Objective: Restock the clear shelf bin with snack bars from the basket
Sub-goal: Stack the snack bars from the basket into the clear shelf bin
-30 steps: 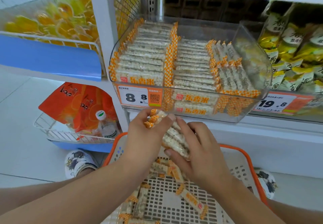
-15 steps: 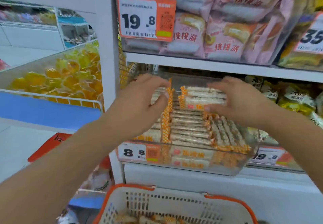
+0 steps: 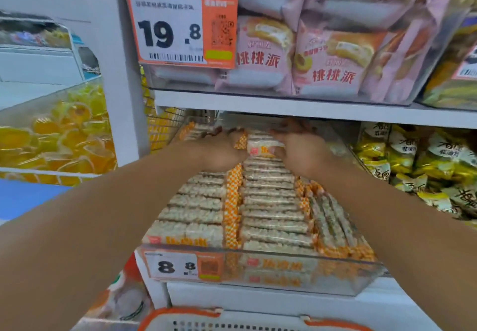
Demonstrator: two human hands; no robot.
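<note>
The clear shelf bin (image 3: 361, 276) sits on the middle shelf, filled with rows of puffed-rice snack bars (image 3: 273, 209) in orange-checked wrappers. Both hands reach deep into the back of the bin. My left hand (image 3: 219, 150) and my right hand (image 3: 302, 150) together hold a small stack of snack bars (image 3: 260, 145) by its two ends, just above the rear of the middle row. The fingertips are blurred under the upper shelf. Only the orange rim of the white basket (image 3: 196, 315) shows at the bottom edge.
The shelf above (image 3: 284, 106) hangs low over the hands and carries pink cake packs (image 3: 333, 59) behind a 19.8 price tag (image 3: 180, 26). Yellow snack bags (image 3: 413, 165) lie to the right, a bin of yellow jelly cups (image 3: 59, 134) to the left past a white upright (image 3: 121, 85).
Both hands lifted the stack of bars out of the basket and carried it up into the bin, then further toward its back. The view rose from basket to shelf.
</note>
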